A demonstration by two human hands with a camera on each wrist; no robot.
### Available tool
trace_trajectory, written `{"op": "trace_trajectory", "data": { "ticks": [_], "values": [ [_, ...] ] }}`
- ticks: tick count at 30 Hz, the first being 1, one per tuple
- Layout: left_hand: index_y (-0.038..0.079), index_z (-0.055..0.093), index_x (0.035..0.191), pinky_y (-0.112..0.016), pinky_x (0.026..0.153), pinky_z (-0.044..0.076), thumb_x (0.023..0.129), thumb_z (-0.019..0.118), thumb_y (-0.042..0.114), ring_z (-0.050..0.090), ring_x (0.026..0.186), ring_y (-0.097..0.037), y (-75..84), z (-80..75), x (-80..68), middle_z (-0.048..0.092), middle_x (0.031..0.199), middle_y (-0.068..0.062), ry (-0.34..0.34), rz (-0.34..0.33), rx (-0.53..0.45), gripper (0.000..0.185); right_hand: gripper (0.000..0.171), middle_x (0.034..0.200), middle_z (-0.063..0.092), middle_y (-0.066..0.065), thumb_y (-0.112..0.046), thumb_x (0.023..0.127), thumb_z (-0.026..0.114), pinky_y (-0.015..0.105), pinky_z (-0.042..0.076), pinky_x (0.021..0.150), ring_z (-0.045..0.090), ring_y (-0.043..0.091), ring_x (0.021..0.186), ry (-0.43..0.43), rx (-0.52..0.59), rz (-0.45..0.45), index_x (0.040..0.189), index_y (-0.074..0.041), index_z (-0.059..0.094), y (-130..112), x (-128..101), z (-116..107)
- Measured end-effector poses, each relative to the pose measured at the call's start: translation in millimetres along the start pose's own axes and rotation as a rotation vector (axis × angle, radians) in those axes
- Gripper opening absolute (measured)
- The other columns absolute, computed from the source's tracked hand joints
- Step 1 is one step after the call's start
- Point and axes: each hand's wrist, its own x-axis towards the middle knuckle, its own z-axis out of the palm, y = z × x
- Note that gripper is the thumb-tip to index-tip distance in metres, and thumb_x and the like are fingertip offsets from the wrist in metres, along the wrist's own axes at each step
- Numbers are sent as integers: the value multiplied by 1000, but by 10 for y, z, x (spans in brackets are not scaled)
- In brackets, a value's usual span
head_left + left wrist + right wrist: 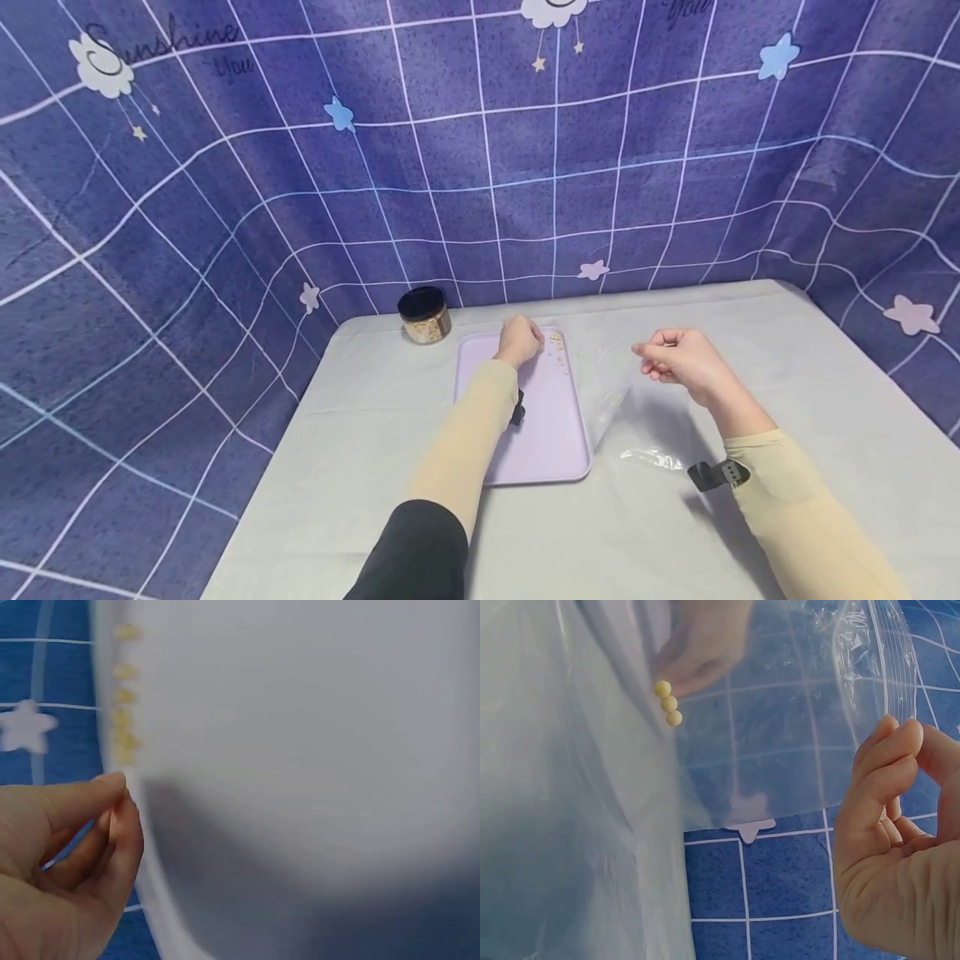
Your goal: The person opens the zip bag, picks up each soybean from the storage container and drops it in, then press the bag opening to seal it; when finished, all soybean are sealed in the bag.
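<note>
At the far end of a lilac tray [546, 433], my left hand [519, 340] reaches down beside several small round yellow soybeans [558, 348]. Its thumb and fingertips meet close to the row of soybeans [124, 695] in the left wrist view; I cannot tell whether a bean is between them. On the right, my right hand [684, 360] pinches the edge of a clear zip-lock bag [611, 392] and holds it up beside the tray. The ridged zip strip [900, 667] runs down to its thumb and fingertips in the right wrist view, where the left hand shows hazily through the plastic.
A clear jar with a black lid [424, 315] and pale contents stands at the back left of the cloth-covered table [360, 450]. Purple gridded fabric [517, 208] hangs behind the table. The bag's lower part [652, 457] reaches the tabletop right of the tray.
</note>
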Motion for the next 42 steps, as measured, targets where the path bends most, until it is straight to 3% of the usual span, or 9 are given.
{"op": "trace_trajectory", "data": {
  "ticks": [5, 8, 13, 18, 26, 32, 36, 42],
  "values": [
    [5, 80, 88, -22, 68, 57, 83, 83, 5, 69, 74, -13, 297, -257, -169, 77, 85, -3, -39, 80, -408, 6, 24, 62, 65, -1, -7, 94, 69, 17, 52, 52, 57, 2, 51, 0, -3, -15, 71, -9, 63, 1, 18, 3],
    [2, 80, 92, -23, 70, 58, 84, 83, 3, 71, 76, -12, 611, -461, -379, 77, 88, -6, -100, 191, -537, 9, 25, 62, 65, -2, -7, 94, 70, 17, 52, 52, 57, 2, 51, 7, -7, -15, 71, -9, 63, 4, 29, 7],
    [4, 80, 94, -17, 74, 55, 86, 82, 6, 70, 79, -5, 1044, -621, -722, 77, 90, -3, -148, 404, -429, 9, 24, 62, 65, -2, -8, 95, 70, 17, 52, 52, 58, 2, 51, 6, 2, -7, 71, -10, 64, -4, 29, 17],
    [6, 79, 92, -12, 73, 52, 86, 82, 6, 67, 75, 2, 1234, -578, -912, 77, 88, -1, -160, 487, -323, 6, 22, 63, 65, -2, -8, 95, 69, 17, 53, 53, 58, 2, 53, -4, 5, -10, 73, -8, 63, -9, 23, 30],
    [7, 80, 91, -8, 70, 50, 85, 83, 6, 66, 72, 5, 1240, -457, -979, 77, 87, 0, -141, 505, -239, 7, 25, 61, 63, -3, -7, 96, 66, 16, 52, 52, 57, 1, 52, -3, -6, -19, 72, -10, 61, 28, 41, 55],
    [8, 80, 93, -11, 70, 52, 86, 83, 11, 67, 75, 3, 1183, -521, -927, 78, 89, 0, -94, 476, -291, 8, 23, 63, 65, -2, -7, 96, 67, 17, 53, 54, 58, 2, 53, -18, 15, -15, 73, -8, 63, 15, 34, 61],
    [9, 81, 93, -14, 73, 53, 86, 84, 14, 70, 77, -1, 1017, -563, -728, 78, 90, 0, -17, 425, -326, 9, 23, 63, 65, -1, -8, 95, 69, 17, 53, 53, 58, 2, 52, -14, 16, -15, 73, -8, 63, 7, 40, 67],
    [11, 81, 88, -15, 75, 52, 85, 84, 12, 71, 77, -6, 563, -451, -356, 78, 86, 2, 69, 284, -205, 4, 23, 63, 65, -1, -6, 95, 68, 18, 54, 53, 59, 2, 52, -20, 19, -26, 73, -7, 63, 25, 41, 91]
  ]
}}
